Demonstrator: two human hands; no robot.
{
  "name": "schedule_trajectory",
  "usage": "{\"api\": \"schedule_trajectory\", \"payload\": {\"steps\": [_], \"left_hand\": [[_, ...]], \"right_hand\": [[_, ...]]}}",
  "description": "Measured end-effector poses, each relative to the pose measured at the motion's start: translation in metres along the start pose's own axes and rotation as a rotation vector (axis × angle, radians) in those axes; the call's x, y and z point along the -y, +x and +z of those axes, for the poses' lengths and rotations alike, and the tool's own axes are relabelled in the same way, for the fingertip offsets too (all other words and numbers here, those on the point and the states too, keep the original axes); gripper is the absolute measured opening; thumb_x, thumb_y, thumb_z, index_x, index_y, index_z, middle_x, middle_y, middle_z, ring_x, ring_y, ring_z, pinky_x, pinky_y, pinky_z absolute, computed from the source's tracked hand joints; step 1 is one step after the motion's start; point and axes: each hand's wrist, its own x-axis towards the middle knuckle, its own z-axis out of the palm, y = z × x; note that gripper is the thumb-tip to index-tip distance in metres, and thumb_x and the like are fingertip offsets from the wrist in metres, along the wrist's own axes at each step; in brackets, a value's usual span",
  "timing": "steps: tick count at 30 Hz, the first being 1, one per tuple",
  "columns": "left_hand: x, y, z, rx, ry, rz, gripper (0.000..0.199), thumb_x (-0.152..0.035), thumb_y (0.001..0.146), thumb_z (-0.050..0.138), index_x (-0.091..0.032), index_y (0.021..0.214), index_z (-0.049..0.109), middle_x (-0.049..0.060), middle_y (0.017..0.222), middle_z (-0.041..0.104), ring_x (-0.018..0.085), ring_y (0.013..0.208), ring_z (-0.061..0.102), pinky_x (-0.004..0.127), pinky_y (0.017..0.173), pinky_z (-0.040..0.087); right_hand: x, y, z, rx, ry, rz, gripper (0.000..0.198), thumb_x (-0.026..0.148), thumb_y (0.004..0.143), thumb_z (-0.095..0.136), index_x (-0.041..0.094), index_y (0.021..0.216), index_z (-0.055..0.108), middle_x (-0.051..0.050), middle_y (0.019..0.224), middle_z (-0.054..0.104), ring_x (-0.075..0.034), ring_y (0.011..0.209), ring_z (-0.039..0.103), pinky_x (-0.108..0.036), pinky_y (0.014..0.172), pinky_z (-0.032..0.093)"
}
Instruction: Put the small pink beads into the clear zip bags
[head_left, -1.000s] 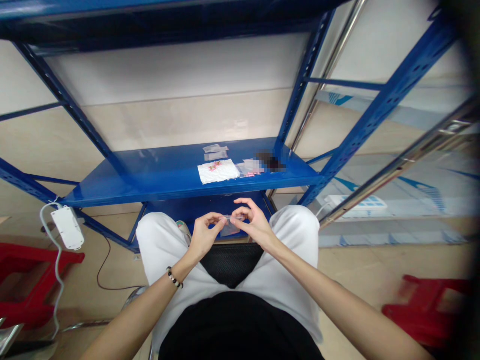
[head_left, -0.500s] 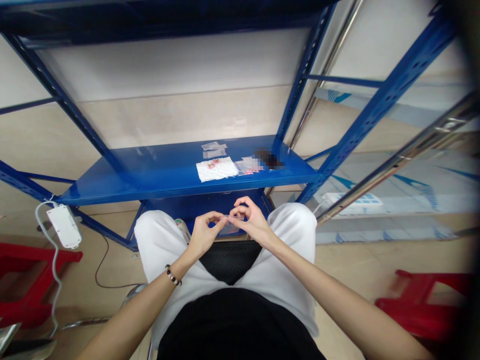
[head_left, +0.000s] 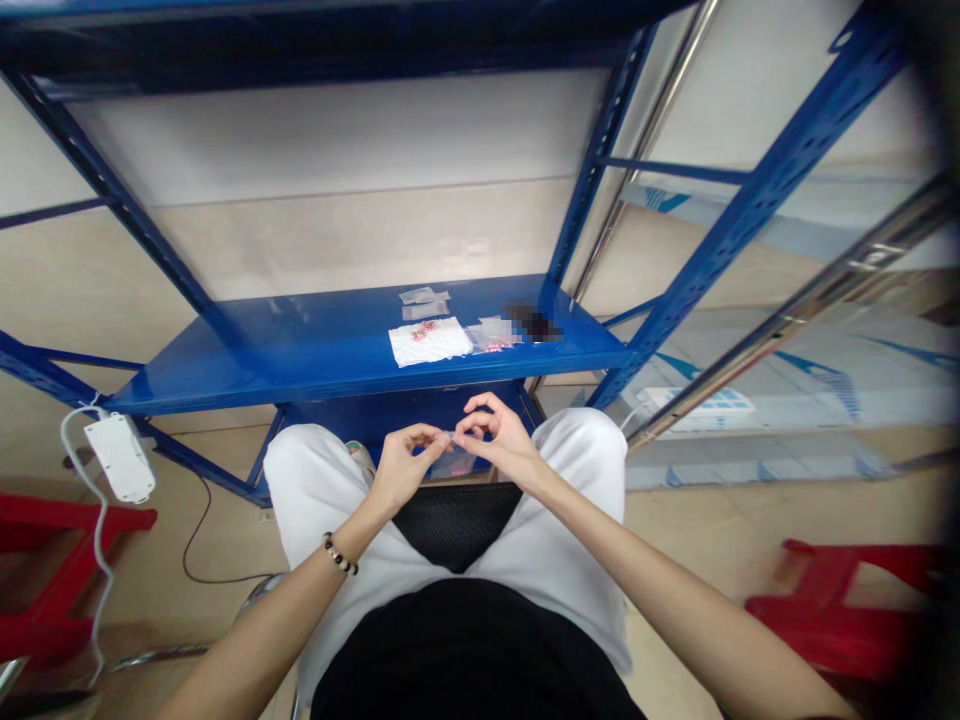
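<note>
A small clear plastic bag (head_left: 454, 463) with a few pinkish bits at its bottom hangs between my hands, above my lap. My left hand (head_left: 409, 462) pinches the bag's top edge on the left. Close beside it, my right hand (head_left: 501, 438) pinches the same edge with thumb and index finger, its other fingers curled above. On the blue shelf ahead lies a white paper towel (head_left: 442, 346) bearing small pink pieces (head_left: 424, 330). Right of the towel is another clear bag (head_left: 495, 335) with pink pieces. Flat clear bags (head_left: 425, 303) lie behind the towel.
The blue metal shelf (head_left: 300, 350) spans the front, with uprights on both sides. A white power strip (head_left: 121, 457) hangs at its left corner. Red stools (head_left: 52, 580) stand on either side. A blurred dark item (head_left: 534, 322) rests at the shelf's right end.
The view has shifted slightly. Both hands keep their pinch on the bag's top edge, and the bag's pink contents show a little more clearly below the fingers.
</note>
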Motion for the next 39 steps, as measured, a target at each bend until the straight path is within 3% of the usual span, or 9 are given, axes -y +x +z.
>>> {"api": "schedule_trajectory", "payload": {"steps": [12,20,39], "left_hand": [[0.003,0.001,0.000,-0.016,0.005,-0.009,0.028,-0.041,0.085,0.071,-0.014,0.089,0.074,0.008,0.088,0.075,0.018,0.080,0.067,0.027,0.078,0.050],[0.004,0.004,-0.003,-0.025,-0.027,-0.015,0.030,-0.042,0.086,0.071,-0.013,0.091,0.073,0.010,0.089,0.075,0.020,0.083,0.069,0.029,0.080,0.052],[0.007,0.007,-0.007,-0.057,0.054,0.010,0.029,-0.043,0.087,0.069,-0.014,0.090,0.072,0.010,0.089,0.075,0.020,0.082,0.068,0.030,0.079,0.052]], "right_hand": [[-0.003,0.004,-0.006,0.031,-0.083,-0.061,0.040,0.034,0.079,0.077,0.023,0.103,0.048,0.000,0.078,0.070,-0.014,0.065,0.049,-0.029,0.063,0.036],[0.001,0.007,-0.007,0.005,-0.135,-0.081,0.031,0.033,0.077,0.077,0.021,0.090,0.052,-0.003,0.080,0.071,-0.015,0.069,0.054,-0.030,0.067,0.037],[0.000,0.008,-0.014,0.074,-0.089,-0.044,0.044,0.037,0.077,0.079,0.024,0.101,0.045,0.000,0.079,0.068,-0.015,0.069,0.052,-0.030,0.069,0.040]]}}
